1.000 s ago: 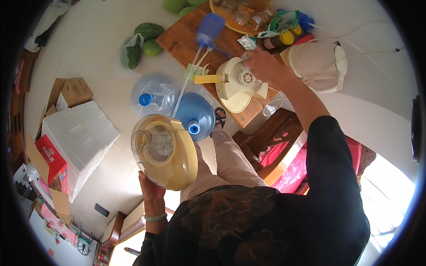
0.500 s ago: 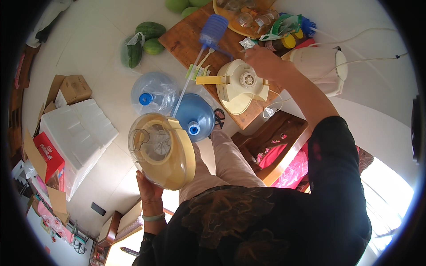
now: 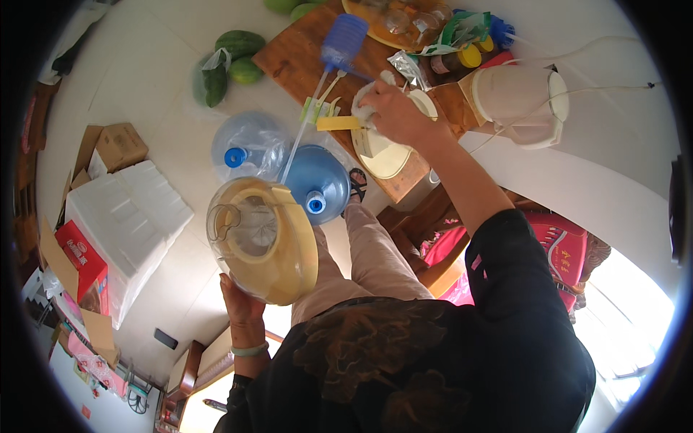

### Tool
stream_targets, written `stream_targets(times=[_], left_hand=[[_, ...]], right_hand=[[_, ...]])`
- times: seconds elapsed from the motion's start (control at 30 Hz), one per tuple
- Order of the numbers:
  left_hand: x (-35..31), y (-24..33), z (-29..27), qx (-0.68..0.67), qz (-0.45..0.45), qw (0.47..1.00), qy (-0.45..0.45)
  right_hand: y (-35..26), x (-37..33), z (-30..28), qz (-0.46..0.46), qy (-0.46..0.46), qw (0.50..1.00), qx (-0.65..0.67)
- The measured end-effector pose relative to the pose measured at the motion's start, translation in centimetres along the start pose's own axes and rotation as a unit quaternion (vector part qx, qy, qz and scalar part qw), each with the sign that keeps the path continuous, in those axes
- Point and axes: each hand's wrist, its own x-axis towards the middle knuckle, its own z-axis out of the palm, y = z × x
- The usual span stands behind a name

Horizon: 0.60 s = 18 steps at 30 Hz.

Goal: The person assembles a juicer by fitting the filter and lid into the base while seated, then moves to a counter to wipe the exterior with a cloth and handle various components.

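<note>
In my left hand [image 3: 243, 309] I hold the upper part of a juicer [image 3: 290, 242], a cream bowl with a clear plastic lid, tilted up in front of my legs. A bunched white cloth [image 3: 363, 108] is gripped in my right hand [image 3: 404, 119], pressed down over the cream juicer base [image 3: 388, 164] on the wooden table [image 3: 292, 54]. The hand and cloth hide much of the base's top. A yellow arm [image 3: 336, 123] sticks out from the base's left side.
Two blue water jugs [image 3: 317, 177] stand on the floor by my foot. A blue hand pump [image 3: 343, 40] lies on the table, near a foil packet [image 3: 410, 68], jars [image 3: 462, 58] and a cream pitcher [image 3: 516, 101]. Watermelons [image 3: 240, 45] and a white foam box [image 3: 130, 216] are at left.
My right hand has moved left and down from beside the foil packet onto the juicer base, and the white cloth now shows in it. My left hand still holds the juicer's upper part.
</note>
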Motion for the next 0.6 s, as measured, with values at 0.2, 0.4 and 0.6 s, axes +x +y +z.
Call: stream_targets(times=[0.2, 0.4, 0.6], left_hand=[[0.5, 0.5, 1.1, 0.012, 0.009, 1.000, -0.005], [0.4, 1.0, 1.3, 0.025, 0.006, 1.000, 0.006], [0.7, 1.5, 2.3, 0.036, 0.002, 0.999, -0.018]], right_hand=[[-2.1, -4.1, 1.5, 0.015, -0.081, 0.997, 0.012], [-3.2, -10.7, 4.4, 0.089, 0.079, 0.988, 0.096], [-1.6, -14.4, 5.8, 0.190, 0.084, 0.967, 0.148]])
